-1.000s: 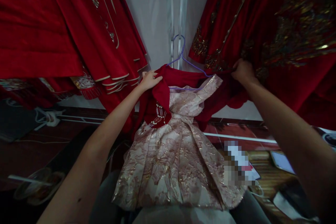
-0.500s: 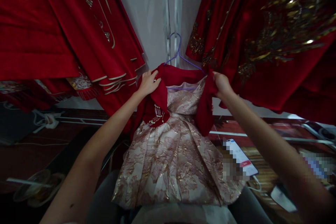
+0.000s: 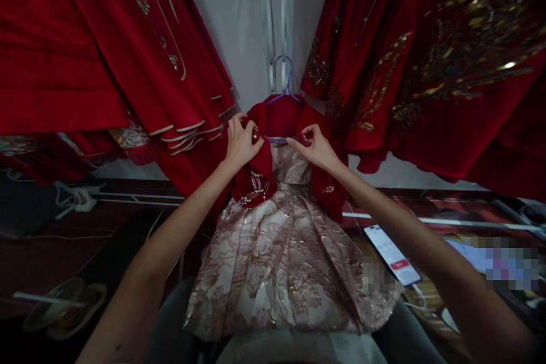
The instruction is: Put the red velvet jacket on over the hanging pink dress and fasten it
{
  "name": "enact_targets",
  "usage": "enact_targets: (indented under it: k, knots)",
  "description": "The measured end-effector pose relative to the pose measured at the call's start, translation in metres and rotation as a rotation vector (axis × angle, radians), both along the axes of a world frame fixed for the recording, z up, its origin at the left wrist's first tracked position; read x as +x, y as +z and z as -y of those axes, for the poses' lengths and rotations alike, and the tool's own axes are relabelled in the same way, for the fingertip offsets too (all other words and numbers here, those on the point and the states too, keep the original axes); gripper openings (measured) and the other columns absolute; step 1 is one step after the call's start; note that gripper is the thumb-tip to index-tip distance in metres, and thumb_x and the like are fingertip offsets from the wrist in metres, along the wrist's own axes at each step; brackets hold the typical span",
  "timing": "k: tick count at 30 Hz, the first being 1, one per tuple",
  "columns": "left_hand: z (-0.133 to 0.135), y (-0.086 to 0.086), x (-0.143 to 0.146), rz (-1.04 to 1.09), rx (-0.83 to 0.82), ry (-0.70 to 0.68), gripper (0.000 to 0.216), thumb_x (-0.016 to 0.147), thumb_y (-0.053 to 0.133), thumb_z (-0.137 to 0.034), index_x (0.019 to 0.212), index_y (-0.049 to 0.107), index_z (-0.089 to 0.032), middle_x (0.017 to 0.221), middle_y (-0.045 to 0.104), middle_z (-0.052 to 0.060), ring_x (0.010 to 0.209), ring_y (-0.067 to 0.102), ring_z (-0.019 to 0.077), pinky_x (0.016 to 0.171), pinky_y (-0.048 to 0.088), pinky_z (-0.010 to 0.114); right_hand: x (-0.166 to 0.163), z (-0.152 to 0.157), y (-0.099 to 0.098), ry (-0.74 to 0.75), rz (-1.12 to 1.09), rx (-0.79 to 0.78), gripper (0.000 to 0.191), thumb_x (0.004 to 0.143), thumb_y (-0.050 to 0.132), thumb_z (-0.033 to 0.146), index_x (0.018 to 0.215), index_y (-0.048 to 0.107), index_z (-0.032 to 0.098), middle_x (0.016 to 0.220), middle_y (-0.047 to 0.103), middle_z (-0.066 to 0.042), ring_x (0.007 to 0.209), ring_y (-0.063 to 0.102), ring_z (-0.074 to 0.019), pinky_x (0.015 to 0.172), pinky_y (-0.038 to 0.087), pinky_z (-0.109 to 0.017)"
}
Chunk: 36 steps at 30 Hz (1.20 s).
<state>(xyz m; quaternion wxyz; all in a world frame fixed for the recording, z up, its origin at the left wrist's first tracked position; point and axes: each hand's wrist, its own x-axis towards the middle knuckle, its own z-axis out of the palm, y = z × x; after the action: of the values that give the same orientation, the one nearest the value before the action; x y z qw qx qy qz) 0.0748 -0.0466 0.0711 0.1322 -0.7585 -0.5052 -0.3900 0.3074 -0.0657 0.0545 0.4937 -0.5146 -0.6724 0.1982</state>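
Note:
A small red jacket (image 3: 251, 185) with beaded trim lies over a pale pink and gold brocade dress (image 3: 277, 261), and both are on a purple hanger (image 3: 288, 90). On the jacket's left front edge, near the collar, my left hand (image 3: 243, 141) is closed with its fingers bent into the cloth. My right hand (image 3: 316, 149) has its thumb and curled fingers on the right front edge, close to the hanger's lower bar. The dress skirt spreads down over my lap. Parts of the jacket are hidden under both hands.
Red embroidered garments hang at the left (image 3: 170, 85) and at the right (image 3: 426, 96). A phone (image 3: 392, 256) with a white cable lies on a wooden surface at right. At lower left is a clear container (image 3: 63, 307) with a white stick. Metal rails run low behind.
My right hand has moved left and inward, from the jacket's outer shoulder to its inner front edge. The jacket's shoulders now sit over the hanger. My left hand has shifted slightly.

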Motion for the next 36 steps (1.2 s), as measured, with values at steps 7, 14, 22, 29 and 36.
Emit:
enact_targets:
  k: [7,14,22,29,36]
  knots:
    - [0.011,-0.029,0.018,0.363,-0.015,-0.079,0.033,0.083,0.051,-0.022,0.114,0.038,-0.021,0.101,0.056,0.007,0.089,0.059,0.0168,0.080,0.049,0.031,0.004,-0.002,-0.002,0.017,0.215,0.205,0.011,0.077,0.054,0.032,0.078,0.051,0.021,0.085,0.060,-0.005,0.078,0.055,-0.0191,0.074,0.042,-0.032]
    - [0.022,-0.018,0.019,0.300,0.012,-0.135,0.018,0.088,0.047,-0.024,0.106,0.045,-0.023,0.103,0.060,0.006,0.093,0.060,0.0155,0.086,0.048,0.030,0.011,-0.024,-0.024,-0.202,0.113,0.111,0.030,0.058,0.066,0.022,0.084,0.051,0.021,0.086,0.060,-0.005,0.085,0.055,-0.0211,0.075,0.045,-0.033]
    - [0.016,-0.007,-0.019,0.283,0.057,0.030,0.021,0.093,0.041,-0.033,0.102,0.053,-0.019,0.097,0.066,0.008,0.091,0.063,0.0198,0.085,0.047,0.033,0.034,-0.044,-0.041,-0.122,-0.089,-0.010,0.024,0.068,0.064,0.036,0.083,0.056,0.019,0.075,0.061,-0.002,0.064,0.057,-0.0144,0.063,0.045,-0.028]
    - [0.012,0.001,-0.005,0.107,0.105,-0.094,0.020,0.092,0.042,-0.025,0.106,0.054,-0.017,0.105,0.064,0.009,0.099,0.061,0.0196,0.089,0.046,0.032,-0.003,-0.026,-0.016,0.194,-0.212,0.026,0.027,0.066,0.067,0.040,0.077,0.062,0.015,0.074,0.063,-0.002,0.066,0.057,-0.0124,0.065,0.045,-0.025]
    - [0.018,-0.044,0.034,-0.048,-0.084,-0.174,0.015,0.090,0.042,-0.016,0.095,0.056,-0.017,0.093,0.064,0.009,0.087,0.063,0.0194,0.080,0.048,0.030,-0.040,-0.022,-0.016,0.200,-0.308,0.015,0.021,0.070,0.064,0.036,0.077,0.061,0.016,0.074,0.064,-0.001,0.067,0.059,-0.0118,0.064,0.047,-0.024]
